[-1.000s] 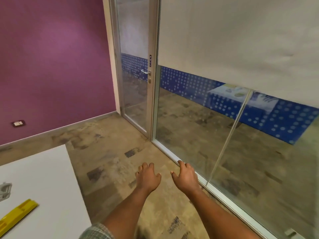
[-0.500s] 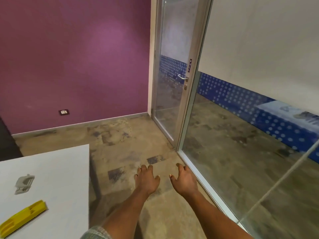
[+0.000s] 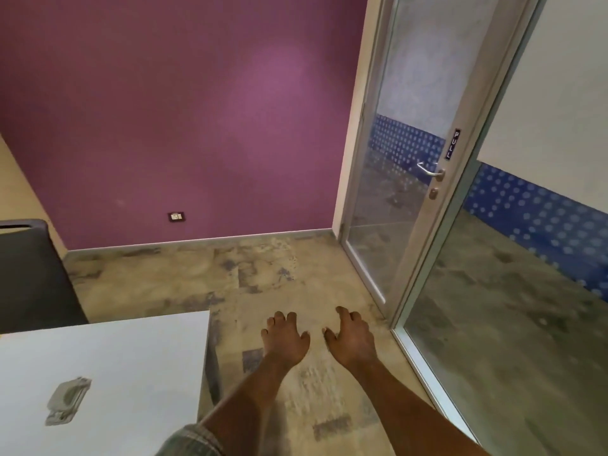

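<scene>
My left hand and my right hand are stretched out side by side, palms down, above the patterned floor. Both have loosely bent fingers and hold nothing. A white table stands at the lower left, its corner left of my left hand. On it lies a small grey packet. A glass door with a metal handle and a "PULL" label stands to the right, beyond my right hand.
A purple wall with a wall socket closes the far side. A dark chair stands behind the table at the left. A glass partition with a blue dotted band runs along the right.
The view has swung left, away from the glass partition toward the purple wall. The table and grey packet have come further into view; the yellow tool has left the frame. Both hands stay empty.
</scene>
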Demonstrator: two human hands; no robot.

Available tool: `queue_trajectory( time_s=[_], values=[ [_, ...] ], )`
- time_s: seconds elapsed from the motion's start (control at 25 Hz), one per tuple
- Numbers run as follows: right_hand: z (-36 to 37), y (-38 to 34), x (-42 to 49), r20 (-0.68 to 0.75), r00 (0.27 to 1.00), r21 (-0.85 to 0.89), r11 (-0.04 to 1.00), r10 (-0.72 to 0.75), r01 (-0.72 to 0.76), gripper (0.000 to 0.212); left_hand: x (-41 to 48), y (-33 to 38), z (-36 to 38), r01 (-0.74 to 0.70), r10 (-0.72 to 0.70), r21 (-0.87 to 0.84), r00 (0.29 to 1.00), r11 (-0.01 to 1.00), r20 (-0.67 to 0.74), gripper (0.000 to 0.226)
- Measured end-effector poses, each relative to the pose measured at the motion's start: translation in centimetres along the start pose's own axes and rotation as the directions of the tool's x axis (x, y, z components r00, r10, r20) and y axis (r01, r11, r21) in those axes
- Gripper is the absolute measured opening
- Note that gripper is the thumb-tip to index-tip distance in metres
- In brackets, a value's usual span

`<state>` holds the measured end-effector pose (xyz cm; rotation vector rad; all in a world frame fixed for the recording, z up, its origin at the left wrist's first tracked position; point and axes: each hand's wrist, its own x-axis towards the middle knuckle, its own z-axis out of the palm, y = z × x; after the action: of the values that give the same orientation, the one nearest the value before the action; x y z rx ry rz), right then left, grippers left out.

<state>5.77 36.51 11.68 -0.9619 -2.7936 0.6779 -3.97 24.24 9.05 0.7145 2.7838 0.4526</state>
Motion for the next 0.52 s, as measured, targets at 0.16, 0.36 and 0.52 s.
queue_trajectory(
  time_s=[0.16, 0.36, 0.52],
  values=[
    [2.3, -4.0, 6.1, 0.057, 0.997, 0.0, 0.999, -0.048, 0.048, 0.063, 4.8, -3.1, -1.9, 0.087, -0.087, -0.03, 0.996, 0.996, -0.01, 0.057],
    [5.9, -9.5, 14.2, 0.113, 0.978, 0.022, 0.985, -0.174, 0.173, 0.063, 11.1, -8.0, -3.5, 0.204, -0.206, -0.04, 0.977, 0.978, -0.048, 0.056],
    [8.3, -13.2, 21.8, 0.17, 0.948, 0.052, 0.963, -0.268, 0.263, 0.064, 17.8, -11.0, -4.6, 0.303, -0.309, -0.07, 0.948, 0.95, -0.08, 0.056]
  ],
)
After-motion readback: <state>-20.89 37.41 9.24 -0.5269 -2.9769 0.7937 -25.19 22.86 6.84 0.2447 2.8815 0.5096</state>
